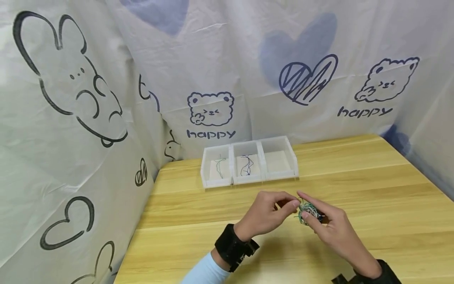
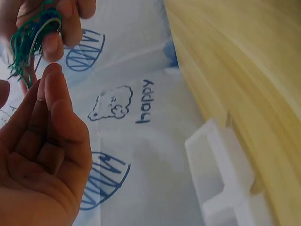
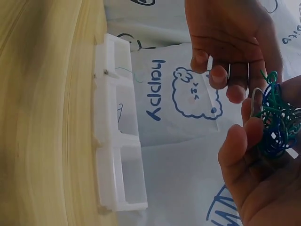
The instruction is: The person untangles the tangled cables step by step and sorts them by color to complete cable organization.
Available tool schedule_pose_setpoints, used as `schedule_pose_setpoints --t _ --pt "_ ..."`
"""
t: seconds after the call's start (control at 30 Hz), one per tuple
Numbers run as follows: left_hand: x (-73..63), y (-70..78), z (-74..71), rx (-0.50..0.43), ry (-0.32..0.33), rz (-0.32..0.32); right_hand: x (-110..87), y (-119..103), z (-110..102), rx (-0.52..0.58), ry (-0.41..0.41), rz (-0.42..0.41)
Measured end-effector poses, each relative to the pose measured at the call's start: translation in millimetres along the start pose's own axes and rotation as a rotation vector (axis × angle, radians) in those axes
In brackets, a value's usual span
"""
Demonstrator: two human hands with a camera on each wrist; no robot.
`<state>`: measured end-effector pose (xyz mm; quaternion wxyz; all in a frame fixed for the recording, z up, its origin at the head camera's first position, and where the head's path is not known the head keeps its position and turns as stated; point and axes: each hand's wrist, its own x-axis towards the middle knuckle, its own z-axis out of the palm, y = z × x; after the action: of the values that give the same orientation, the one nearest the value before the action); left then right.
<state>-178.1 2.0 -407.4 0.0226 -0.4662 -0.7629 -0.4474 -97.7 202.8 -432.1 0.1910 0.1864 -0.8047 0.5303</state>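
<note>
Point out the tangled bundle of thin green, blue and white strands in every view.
Head: tangled bundle of thin green, blue and white strands, right of centre, below the middle.
Left wrist: bundle, top left corner.
Right wrist: bundle, right edge, mid-height.
Shared landmark: white plastic three-compartment bin.

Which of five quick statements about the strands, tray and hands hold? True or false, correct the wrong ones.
1. A tangled green, blue and white bundle of thin strands sits in the grip of the right hand. True.
2. The white plastic-looking three-compartment tray has dark blue wire-like material in its middle compartment. True.
3. The tray's left compartment holds red material. False: it holds thin green wire-like material.
4. Both hands are inside the tray. False: the left hand has its fingertips at the bundle, beside the right hand, in front of the tray.
5. The tray stands on a light wood-grain tabletop. True.
</note>
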Motion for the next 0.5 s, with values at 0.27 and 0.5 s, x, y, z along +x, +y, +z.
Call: schedule_pose_setpoints --t 0.27,0.5 --pt "-1.5 4.5 4.6 -0.206 0.066 -0.076 1.1 2 4 -0.041 -0.015 -0.024" --pt "-2.5 12.5 -2.2 -0.389 0.187 -0.016 1.1 8 10 -0.108 -0.021 -0.113"
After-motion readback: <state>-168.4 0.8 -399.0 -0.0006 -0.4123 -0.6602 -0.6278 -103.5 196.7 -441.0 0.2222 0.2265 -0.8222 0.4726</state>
